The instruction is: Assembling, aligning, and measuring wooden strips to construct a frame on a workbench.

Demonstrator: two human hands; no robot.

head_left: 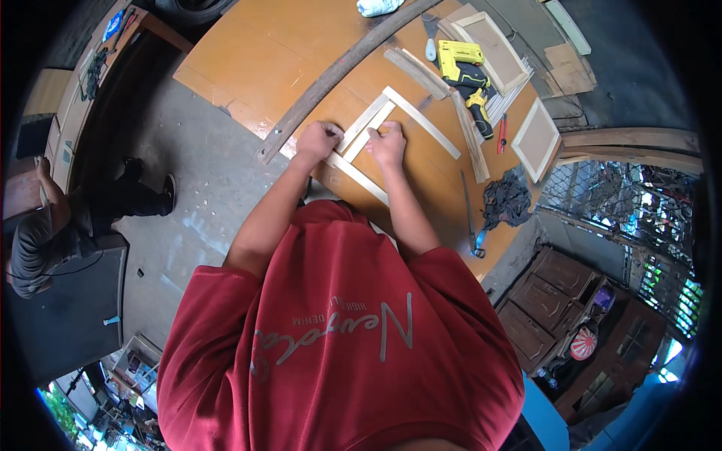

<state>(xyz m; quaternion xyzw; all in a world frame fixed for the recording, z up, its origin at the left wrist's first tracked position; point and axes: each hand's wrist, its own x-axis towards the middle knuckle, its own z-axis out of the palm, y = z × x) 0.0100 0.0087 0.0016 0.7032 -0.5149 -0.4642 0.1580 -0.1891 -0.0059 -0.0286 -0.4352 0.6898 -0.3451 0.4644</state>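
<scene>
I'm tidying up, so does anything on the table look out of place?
Yes: the dark cloth lies crumpled in a heap toward the right of the table. It looks messy compared with the straight wooden strips.

- Four strips (423, 123) are counted at two hands (320, 140) (386, 144).
- Two yellow tools (460, 54) (477, 105) are seen.
- Two framed panels (492, 49) (536, 141) are seen.
- One scraper (430, 46) and one curved bar (329, 77) are seen.
- One co-worker (45, 252) is seen.

silver lettering (340, 331) on red shirt (376, 398)
</scene>
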